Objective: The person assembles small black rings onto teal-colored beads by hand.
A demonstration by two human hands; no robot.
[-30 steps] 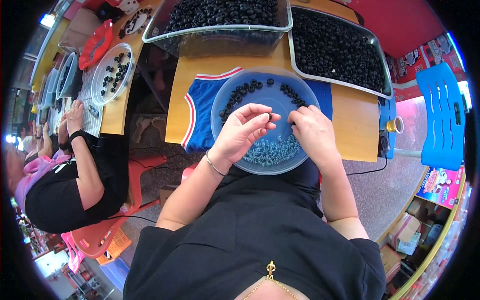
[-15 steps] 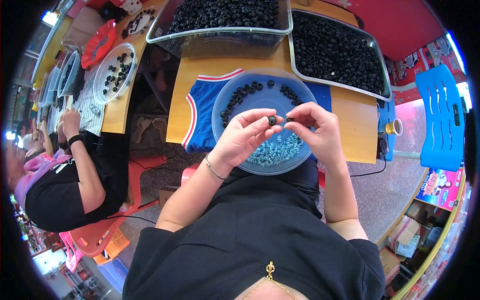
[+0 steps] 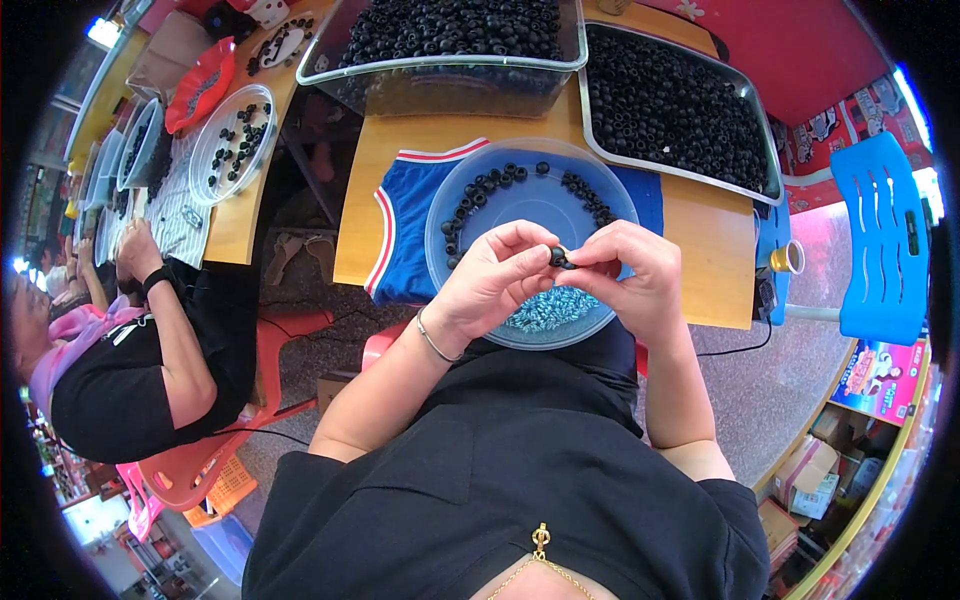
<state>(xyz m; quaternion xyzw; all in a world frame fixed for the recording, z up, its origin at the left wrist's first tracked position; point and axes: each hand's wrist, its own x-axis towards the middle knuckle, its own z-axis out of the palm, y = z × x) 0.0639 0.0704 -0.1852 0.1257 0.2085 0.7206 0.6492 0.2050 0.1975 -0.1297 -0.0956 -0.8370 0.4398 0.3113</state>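
Above a round clear plastic tray [image 3: 545, 205], my two hands come together. My left hand [image 3: 497, 275] is closed, pinching a small black bead-like part [image 3: 557, 257] between thumb and fingertips. Against that part, my right hand [image 3: 632, 268] pinches a small dark piece that its fingertips partly hide. Several black bead-like parts [image 3: 480, 190] lie along the tray's far and left sides, with another row [image 3: 590, 197] at its right. A heap of small light-blue coiled pieces [image 3: 560, 308] lies at the tray's near side, partly covered by my hands.
A deep clear bin [image 3: 450, 75] and a metal tray [image 3: 680, 165], both full of black parts, stand at the table's [image 3: 720, 270] far side. Blue cloth [image 3: 405, 235] lies under the round tray. A co-worker [image 3: 130, 370] sits at left; a blue chair [image 3: 880, 240] stands right.
My right hand has moved left and closed in on my left hand, so the two small parts now meet. My hands cover more of the light-blue heap.
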